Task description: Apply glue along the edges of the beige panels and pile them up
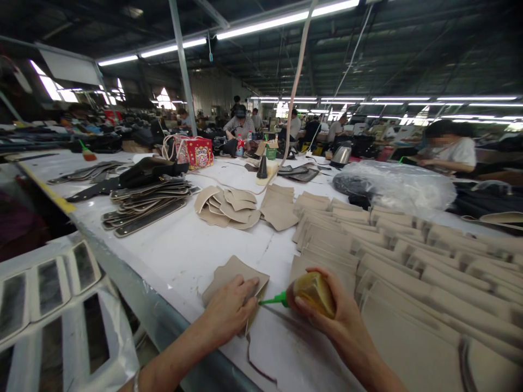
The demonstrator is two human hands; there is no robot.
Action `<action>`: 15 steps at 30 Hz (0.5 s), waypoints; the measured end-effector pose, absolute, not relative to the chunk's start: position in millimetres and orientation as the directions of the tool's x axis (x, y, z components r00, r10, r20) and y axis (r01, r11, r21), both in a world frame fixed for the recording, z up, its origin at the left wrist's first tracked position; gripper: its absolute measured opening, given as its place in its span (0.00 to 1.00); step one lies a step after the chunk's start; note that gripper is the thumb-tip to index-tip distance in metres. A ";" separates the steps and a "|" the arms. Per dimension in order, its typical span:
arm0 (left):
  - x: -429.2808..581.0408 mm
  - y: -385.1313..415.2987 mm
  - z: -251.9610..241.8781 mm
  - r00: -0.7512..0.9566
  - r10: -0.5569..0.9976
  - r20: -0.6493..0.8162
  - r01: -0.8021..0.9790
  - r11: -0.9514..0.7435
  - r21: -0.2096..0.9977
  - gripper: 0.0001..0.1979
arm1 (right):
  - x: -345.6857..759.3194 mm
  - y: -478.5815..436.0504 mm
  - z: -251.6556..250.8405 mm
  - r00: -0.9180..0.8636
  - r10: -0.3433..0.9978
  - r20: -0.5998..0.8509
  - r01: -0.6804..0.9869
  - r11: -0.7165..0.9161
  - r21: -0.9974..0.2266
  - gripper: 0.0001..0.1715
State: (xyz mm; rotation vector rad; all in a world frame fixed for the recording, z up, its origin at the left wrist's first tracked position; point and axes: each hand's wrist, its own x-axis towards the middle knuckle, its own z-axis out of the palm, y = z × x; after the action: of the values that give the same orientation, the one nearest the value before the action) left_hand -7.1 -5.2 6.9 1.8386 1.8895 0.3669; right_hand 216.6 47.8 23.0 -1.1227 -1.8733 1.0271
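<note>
My right hand point(339, 321) is wrapped round a squeeze bottle point(312, 294) of amber liquid, probably glue, tilted on its side. Its thin green nozzle points left and reaches the near edge of a beige leather-like piece point(229, 275). My left hand point(232, 305) grips that piece by its right edge, fingers bent over the top, and the piece lies at the table's front. Part of it is hidden under my fingers. Right of the bottle, many similar beige pieces point(412, 321) overlap in long rows.
A loose heap of beige pieces point(229, 207) sits farther back on the white table point(163, 261). Dark strips point(147, 204) are stacked at left. Behind stand a red bag point(196, 151), a black cone point(262, 167), a metal kettle point(341, 155) and clear plastic point(400, 182). Several people work beyond.
</note>
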 end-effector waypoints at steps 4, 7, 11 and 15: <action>-6.6 -3.5 5.8 0.014 0.989 -0.146 0.851 0.065 0.521 0.24 | 217.5 55.7 21.0 -0.326 0.906 0.269 0.405 0.391 -0.827 0.30; -6.7 -3.4 5.0 0.019 0.989 -0.145 0.850 0.061 0.523 0.24 | 216.1 60.4 21.1 -0.337 0.880 0.334 0.420 0.458 -0.784 0.29; -6.5 -3.5 5.7 0.009 0.988 -0.155 0.852 0.074 0.518 0.25 | 214.5 64.3 23.2 -0.320 0.863 0.392 0.456 0.503 -0.735 0.26; -5.4 -1.6 7.5 0.004 0.985 -0.172 0.844 0.089 0.529 0.25 | 216.8 60.6 23.5 -0.362 0.876 0.320 0.403 0.456 -0.794 0.29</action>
State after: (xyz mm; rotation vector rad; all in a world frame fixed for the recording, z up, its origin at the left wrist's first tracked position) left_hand -5.4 -1.6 7.5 1.7933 1.8788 0.3735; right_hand 216.8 60.6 23.5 -1.0679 -1.9521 0.7958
